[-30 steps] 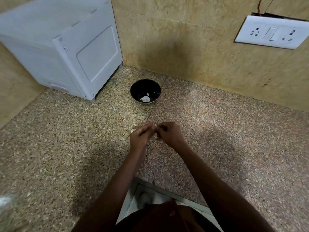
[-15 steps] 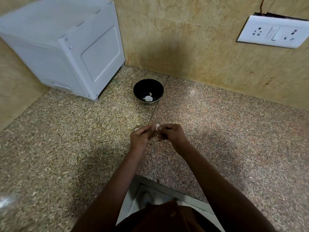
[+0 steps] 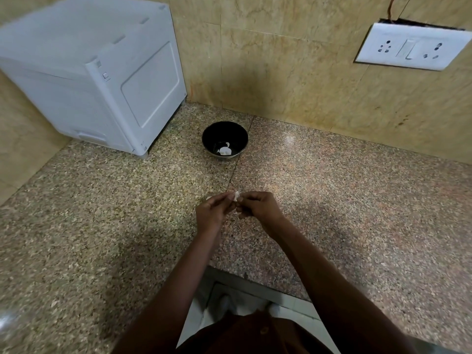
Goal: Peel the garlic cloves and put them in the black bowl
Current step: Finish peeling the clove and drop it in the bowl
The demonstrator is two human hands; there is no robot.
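Left hand (image 3: 212, 213): fingers curled, pinching the garlic clove (image 3: 237, 195) from the left, above the speckled surface (image 3: 357, 200).
Right hand (image 3: 258, 206): fingers curled, pinching the same clove from the right.
Garlic clove: small, pale, between both hands' fingertips.
Black bowl (image 3: 225, 139): farther back, near the wall, with a white piece (image 3: 224, 151) inside.
White appliance (image 3: 94, 72): far left corner.
Socket plate (image 3: 411, 46): far right wall.
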